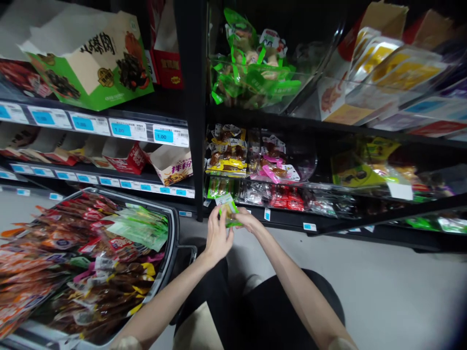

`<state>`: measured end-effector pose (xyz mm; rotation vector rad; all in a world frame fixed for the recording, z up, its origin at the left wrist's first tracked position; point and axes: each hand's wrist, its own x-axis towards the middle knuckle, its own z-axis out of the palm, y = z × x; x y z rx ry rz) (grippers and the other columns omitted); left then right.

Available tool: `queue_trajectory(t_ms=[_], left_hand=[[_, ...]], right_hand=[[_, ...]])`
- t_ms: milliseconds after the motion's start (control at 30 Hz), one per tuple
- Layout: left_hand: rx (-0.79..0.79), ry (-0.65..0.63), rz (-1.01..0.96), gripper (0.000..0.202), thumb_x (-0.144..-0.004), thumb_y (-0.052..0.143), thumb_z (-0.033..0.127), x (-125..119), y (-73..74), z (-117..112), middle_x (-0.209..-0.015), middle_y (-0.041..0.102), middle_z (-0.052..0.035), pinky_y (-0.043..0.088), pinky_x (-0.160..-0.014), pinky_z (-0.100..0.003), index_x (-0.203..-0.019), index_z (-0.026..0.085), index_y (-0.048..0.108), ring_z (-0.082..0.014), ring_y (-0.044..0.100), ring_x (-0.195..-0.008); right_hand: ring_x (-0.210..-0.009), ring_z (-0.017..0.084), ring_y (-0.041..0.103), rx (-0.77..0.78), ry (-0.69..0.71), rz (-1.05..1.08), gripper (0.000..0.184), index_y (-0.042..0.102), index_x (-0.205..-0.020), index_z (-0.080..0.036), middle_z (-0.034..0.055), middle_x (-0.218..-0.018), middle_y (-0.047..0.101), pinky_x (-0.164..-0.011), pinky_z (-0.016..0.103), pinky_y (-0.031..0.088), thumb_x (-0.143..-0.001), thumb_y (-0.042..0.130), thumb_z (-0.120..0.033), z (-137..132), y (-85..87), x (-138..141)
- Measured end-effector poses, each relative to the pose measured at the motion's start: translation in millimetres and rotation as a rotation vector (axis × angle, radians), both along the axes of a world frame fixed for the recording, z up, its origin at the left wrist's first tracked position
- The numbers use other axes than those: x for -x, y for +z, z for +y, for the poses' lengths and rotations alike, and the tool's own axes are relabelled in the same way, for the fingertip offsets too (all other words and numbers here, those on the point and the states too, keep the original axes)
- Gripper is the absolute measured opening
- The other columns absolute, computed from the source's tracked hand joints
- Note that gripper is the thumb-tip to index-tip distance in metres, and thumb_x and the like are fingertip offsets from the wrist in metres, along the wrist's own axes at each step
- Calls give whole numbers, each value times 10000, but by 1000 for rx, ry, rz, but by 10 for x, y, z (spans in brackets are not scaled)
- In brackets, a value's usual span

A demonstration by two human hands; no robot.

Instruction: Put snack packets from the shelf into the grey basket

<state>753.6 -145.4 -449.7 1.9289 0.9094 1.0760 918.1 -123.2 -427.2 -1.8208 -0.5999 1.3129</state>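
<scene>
A small green-and-clear snack packet is held between my two hands, in front of the lowest shelf. My left hand has its fingers closed on the packet's left side. At the lower right edge my right hand pinches it. What is inside the packet is too blurred to make out. Just behind it, similar green packets lie in the bottom row, beside red packets. Above them sit yellow-edged packets and pink-edged packets in clear bins.
On my left stands a grey-rimmed basket full of snack packets. A black shelf post divides the racks. Above are an open green box and a clear bin of green packets. A dark slanting bar crosses the lower right.
</scene>
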Motion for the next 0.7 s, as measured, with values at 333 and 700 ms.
queue_trajectory(t_ms=[333, 700], left_hand=[[-65, -187, 372, 671, -823, 534, 116, 28, 4, -27, -1613, 231, -214, 272, -1219, -605, -1478, 122, 390, -391, 183, -1534], [-111, -273, 522, 243, -889, 521, 183, 13, 30, -73, -1344, 513, -140, 455, -1029, -458, -1123, 160, 582, -297, 470, -1227]], right_hand=[[-1234, 260, 623, -185, 349, -494, 501, 626, -1318, -172, 163, -1443, 570, -1077, 413, 461, -818, 654, -175, 170, -74, -186], [-1180, 297, 657, 71, 445, -889, 389, 603, -1299, -49, 240, -1221, 683, -1038, 390, 467, -1007, 472, -271, 553, -218, -173]])
